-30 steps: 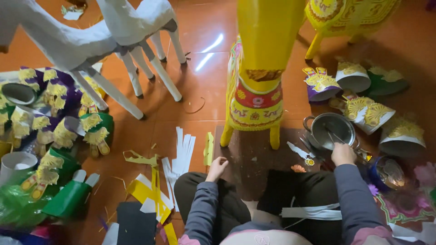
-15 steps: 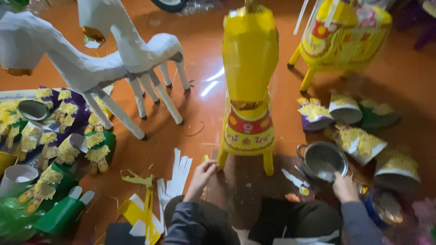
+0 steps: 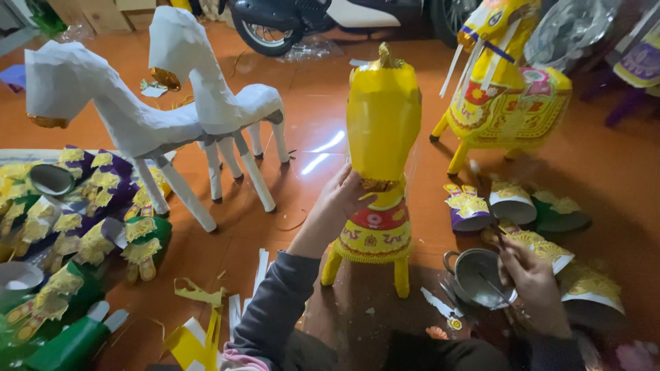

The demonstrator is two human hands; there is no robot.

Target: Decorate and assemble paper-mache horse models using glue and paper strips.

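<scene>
Gluing stage, I'd say: left hand [image 3: 342, 199] clasps the yellow paper horse [image 3: 380, 165], right hand [image 3: 533, 282] pinches a brush [image 3: 496, 287] over the metal pot [image 3: 479, 276] (glue, probably); next needs a steady dab.

White paper horses [image 3: 172, 117], parked motorbike [image 3: 323, 20]
</scene>
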